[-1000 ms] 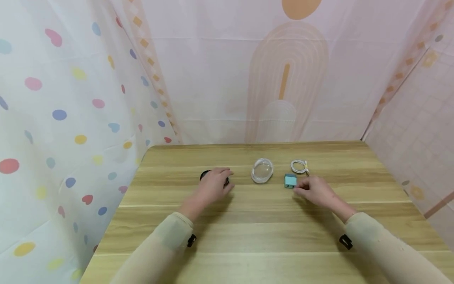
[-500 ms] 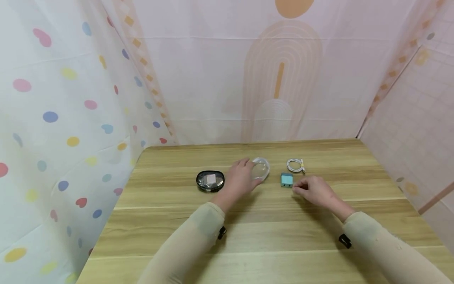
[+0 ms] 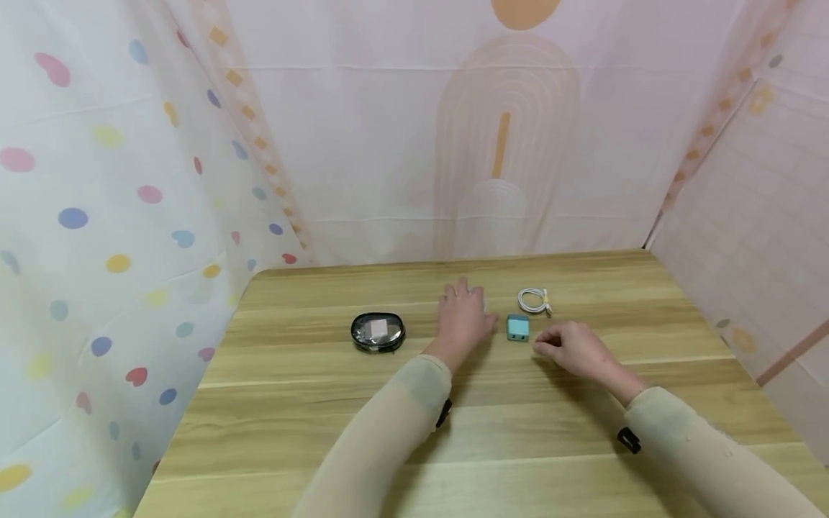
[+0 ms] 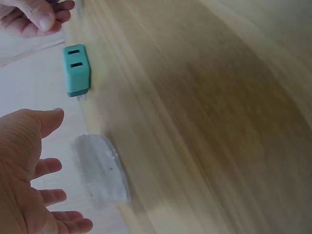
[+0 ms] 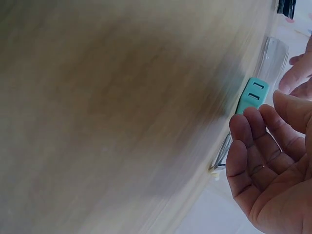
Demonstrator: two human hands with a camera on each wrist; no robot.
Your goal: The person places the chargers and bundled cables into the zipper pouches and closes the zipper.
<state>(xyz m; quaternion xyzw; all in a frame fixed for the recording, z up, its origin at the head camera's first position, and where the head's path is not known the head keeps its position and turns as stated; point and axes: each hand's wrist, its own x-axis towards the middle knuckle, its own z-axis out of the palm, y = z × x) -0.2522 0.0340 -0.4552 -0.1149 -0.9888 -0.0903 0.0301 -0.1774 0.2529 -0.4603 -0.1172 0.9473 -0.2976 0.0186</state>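
Teal adapter on the wooden surface

We see the left grip spread wide and empty by a clear container, contact unclear, and the right grip, loosely curled and empty, just beside the adapter.

Teal adptr, wht cable, multicol.-dotted wht curtain

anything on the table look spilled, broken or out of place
Nothing stands out. The black case, teal plug and coiled white cable rest on the table, no spill or damage visible. The left hand mostly hides the clear container in the head view, so small flaws there can't be excluded.
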